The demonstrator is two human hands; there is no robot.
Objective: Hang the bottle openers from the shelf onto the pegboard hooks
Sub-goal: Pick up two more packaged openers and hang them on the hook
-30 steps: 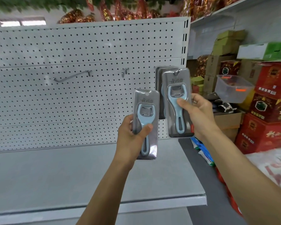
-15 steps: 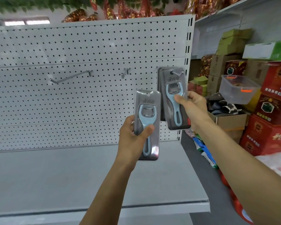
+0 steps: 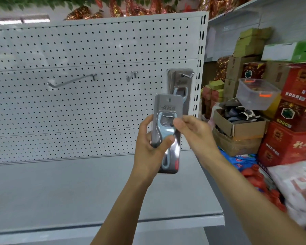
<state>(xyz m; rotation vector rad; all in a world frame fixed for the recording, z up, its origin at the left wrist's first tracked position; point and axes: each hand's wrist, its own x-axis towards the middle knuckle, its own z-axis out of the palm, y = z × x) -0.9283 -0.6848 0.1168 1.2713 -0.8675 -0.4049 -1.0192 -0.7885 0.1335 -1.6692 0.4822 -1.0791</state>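
My left hand (image 3: 148, 144) grips a blister-packed blue bottle opener (image 3: 168, 106) upright in front of the white pegboard (image 3: 95, 50). My right hand (image 3: 194, 133) meets it from the right, thumb on the pack's front at the opener's head, pinching its edge. Behind and above, packed openers (image 3: 179, 80) hang on the rightmost hook (image 3: 188, 74). Further left a short hook (image 3: 132, 76) and a long hook (image 3: 71, 81) hang bare. The grey shelf (image 3: 78, 191) below carries nothing in view.
Right of the shelf unit stand stacked red gift boxes (image 3: 297, 110), cardboard boxes (image 3: 237, 128) and a clear plastic tub (image 3: 256, 94). Bagged goods (image 3: 245, 163) lie on the floor beside the shelf end. The pegboard's slotted upright (image 3: 199, 71) runs just right of the hung openers.
My right hand let go of the opener it hung on the rightmost hook and dropped down-left onto the pack in my left hand. The left hand rose slightly toward the hook.
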